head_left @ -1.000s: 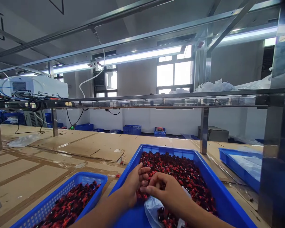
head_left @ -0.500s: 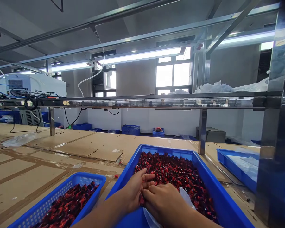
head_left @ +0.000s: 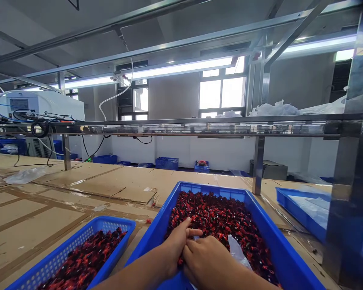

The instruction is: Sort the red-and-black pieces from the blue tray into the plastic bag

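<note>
My left hand (head_left: pixel 178 245) and my right hand (head_left: pixel 206 257) meet over the near part of a deep blue tub (head_left: pixel 290 249). Small red-and-black pieces (head_left: pixel 218 209) fill the tub; their exact kind is too fine to make out. The left hand has its thumb and one finger stretched forward, the others curled against the right hand. With its back toward me, the right hand is closed, fingers bent inward. Whatever lies between the fingers is hidden. A strip of translucent plastic film (head_left: pixel 238 251) sticks up beside the right hand, on the pieces.
Left of the tub stands a perforated blue basket (head_left: pixel 121 223) holding similar pieces. A shallow blue tray (head_left: pixel 302 213) with white plastic sits behind a metal post (head_left: pixel 341 201) at right. Cardboard (head_left: pixel 109 189) covers the table. A metal shelf (head_left: pixel 175 128) crosses above.
Both hands stay together and have shifted slightly. The left forefinger is now straighter, with its other fingers more tucked behind the right hand. The plastic film stands out more.
</note>
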Tool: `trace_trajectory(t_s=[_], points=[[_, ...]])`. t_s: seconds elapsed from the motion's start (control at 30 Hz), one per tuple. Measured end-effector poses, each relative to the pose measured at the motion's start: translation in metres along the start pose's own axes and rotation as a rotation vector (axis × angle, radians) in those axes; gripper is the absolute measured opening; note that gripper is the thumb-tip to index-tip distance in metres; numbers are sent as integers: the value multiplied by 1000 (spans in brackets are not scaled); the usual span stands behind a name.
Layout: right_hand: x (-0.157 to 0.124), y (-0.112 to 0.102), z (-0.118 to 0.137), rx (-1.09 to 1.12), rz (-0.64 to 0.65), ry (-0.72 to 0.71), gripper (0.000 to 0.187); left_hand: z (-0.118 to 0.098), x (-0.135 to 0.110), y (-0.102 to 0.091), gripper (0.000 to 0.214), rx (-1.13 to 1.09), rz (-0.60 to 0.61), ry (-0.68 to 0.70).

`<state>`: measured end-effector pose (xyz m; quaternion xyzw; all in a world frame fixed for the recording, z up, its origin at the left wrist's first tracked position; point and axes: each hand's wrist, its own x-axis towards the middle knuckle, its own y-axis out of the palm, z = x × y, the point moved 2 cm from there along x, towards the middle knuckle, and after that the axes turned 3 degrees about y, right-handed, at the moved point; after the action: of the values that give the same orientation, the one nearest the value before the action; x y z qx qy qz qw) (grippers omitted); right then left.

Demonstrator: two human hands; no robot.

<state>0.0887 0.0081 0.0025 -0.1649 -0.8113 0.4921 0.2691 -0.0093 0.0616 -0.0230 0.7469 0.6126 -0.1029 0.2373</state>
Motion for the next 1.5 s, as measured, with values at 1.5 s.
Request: trace_trajectory(t_s=[1.5], points=[[-22,-45,-56,606,-573,452,22,-58,-60,-1,22,717,-141,1248]])
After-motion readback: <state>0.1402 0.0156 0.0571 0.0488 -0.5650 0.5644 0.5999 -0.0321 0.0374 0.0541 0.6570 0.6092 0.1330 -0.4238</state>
